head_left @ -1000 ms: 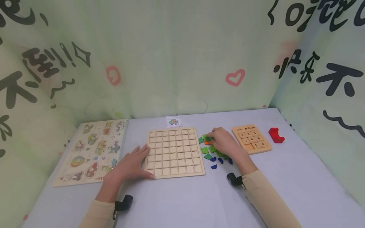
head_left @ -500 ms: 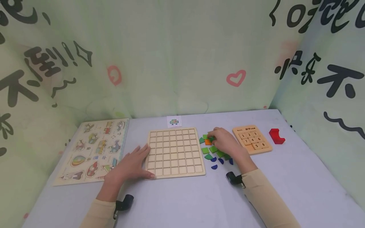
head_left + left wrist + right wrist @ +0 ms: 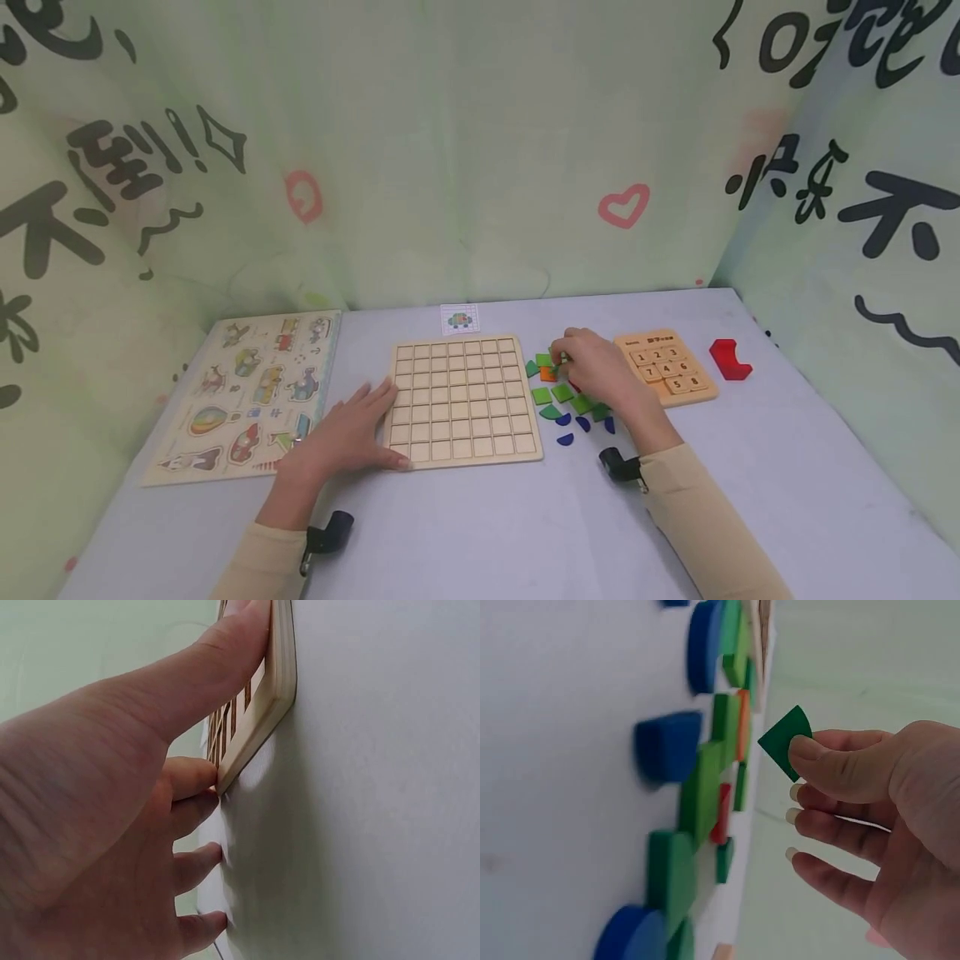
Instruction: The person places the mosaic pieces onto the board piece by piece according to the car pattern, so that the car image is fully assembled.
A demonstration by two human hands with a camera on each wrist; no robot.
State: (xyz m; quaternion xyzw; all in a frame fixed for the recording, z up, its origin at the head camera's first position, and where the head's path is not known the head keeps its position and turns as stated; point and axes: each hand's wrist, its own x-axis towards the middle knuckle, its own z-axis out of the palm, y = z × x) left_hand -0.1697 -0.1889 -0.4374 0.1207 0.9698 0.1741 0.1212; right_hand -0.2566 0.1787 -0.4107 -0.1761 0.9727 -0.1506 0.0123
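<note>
Grid board (image 3: pixel 457 412) lying flat on the counter (image 3: pixel 465 533); twelve o'clock points away from the wearer. Nearest, the left hand (image 3: pixel 345 433), fingers loosely spread, touches the board at nine o'clock, its thumb on the corner between seven and eight. Just outside the edge at three to four o'clock lie half-round blue pieces (image 3: pixel 565 439), then square green tiles (image 3: pixel 542 396). Over this cluster the right hand (image 3: pixel 603 371) pinches a dark green wedge (image 3: pixel 780 742) between thumb and index finger; its thumb covers part of the wedge, whose long axis cannot be told. Principal relation: from the right hand, the board lies at about nine o'clock, with the left hand at its opposite edge. Its outline appears nearly square, showing no marked long axis. Farthest, a small picture card (image 3: pixel 460 319) lies beyond the board at twelve o'clock.
</note>
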